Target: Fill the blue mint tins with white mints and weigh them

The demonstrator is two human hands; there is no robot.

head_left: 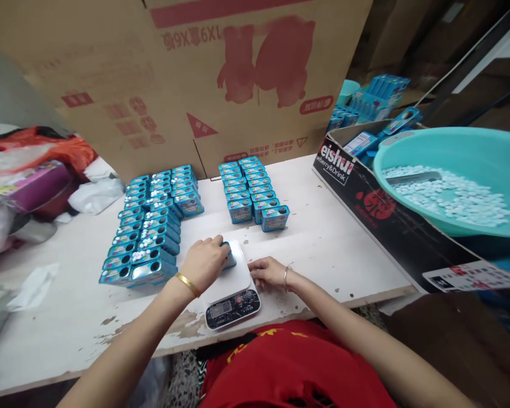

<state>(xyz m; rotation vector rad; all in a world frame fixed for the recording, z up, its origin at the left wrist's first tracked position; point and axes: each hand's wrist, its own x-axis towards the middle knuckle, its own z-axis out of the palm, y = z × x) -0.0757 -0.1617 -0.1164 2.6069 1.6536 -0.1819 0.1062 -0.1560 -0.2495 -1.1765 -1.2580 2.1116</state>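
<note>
My left hand (205, 260) is closed around a small blue tin (229, 256) at the top of the white kitchen scale (227, 280). Much of that tin is hidden under my fingers. The display on the scale seems to read about zero. My right hand (270, 272) rests on the table by the scale's right edge, index finger reaching towards it, with nothing visible in the hand. On the left stand rows of blue tins (155, 272), several with white candies on top around their round openings. Two shorter rows of blue tins (275, 219) stand beyond the scale.
A large cardboard box (259, 119) walls off the back. At right, a turquoise basin (450, 139) of white candies holds a metal scoop (414, 178), above a black carton (365, 209) containing more tins. Plastic bags (96, 194) crowd the far left.
</note>
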